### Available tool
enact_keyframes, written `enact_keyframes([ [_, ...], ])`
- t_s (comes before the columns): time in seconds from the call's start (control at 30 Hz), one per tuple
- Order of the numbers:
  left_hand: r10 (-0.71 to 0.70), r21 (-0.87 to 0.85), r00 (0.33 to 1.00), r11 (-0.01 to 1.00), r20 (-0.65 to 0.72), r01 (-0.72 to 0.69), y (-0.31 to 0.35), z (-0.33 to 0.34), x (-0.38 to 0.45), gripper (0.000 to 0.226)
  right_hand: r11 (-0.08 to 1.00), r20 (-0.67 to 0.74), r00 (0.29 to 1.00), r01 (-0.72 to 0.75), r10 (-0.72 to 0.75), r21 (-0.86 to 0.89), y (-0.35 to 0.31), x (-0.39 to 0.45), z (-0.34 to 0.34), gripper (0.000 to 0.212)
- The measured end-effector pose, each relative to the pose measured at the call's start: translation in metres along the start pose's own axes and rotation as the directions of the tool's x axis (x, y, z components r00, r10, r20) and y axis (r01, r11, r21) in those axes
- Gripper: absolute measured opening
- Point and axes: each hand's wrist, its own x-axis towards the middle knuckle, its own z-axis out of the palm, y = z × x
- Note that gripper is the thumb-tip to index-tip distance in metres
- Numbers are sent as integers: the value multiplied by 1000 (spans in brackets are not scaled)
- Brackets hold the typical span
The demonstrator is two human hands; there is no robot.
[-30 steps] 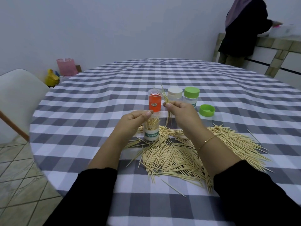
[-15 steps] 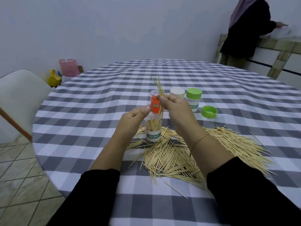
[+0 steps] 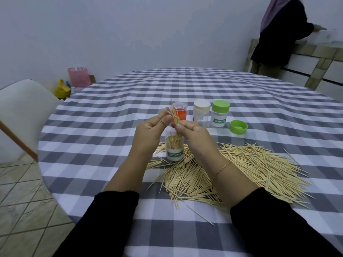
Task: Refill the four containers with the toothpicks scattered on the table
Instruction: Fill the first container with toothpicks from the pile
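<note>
Wooden toothpick bundle point(image 3: 174, 115) pinched by your left hand point(image 3: 150, 131) and right hand point(image 3: 194, 134), mid-frame, above open container point(image 3: 174, 150).

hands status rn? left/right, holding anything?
Left hand: fingertips pinch the upper end of the toothpick bundle.
Right hand: pinches the same bundle lower down, above the open container.

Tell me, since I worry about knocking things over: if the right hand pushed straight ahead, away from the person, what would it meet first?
Probably the orange container just beyond the right hand and its toothpick bundle, though depth is unclear.
</note>
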Motion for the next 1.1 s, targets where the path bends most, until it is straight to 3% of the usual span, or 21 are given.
enact_keyframes([
  [0.4, -41, -11, 998, 999, -45, 41, 1, 5, 3, 24, 995, 57, 995, -81, 84, -59, -5, -4, -5, 25],
  [0.63, -32, 142, 999, 989, 20, 29, -1, -1, 4, 23, 977, 132, 979, -129, 152, -167, -11, -4, -15, 25],
  [0.87, -58, 184, 994, 982, 95, 40, -5, -2, -4, 13, 985, 140, 982, -112, 131, -132, -5, -9, -18, 26],
  [1.1, -94, 276, 988, 959, 120, 58, -1, -8, -4, 8, 997, 81, 997, -9, 15, -78, -4, -12, -18, 38],
])
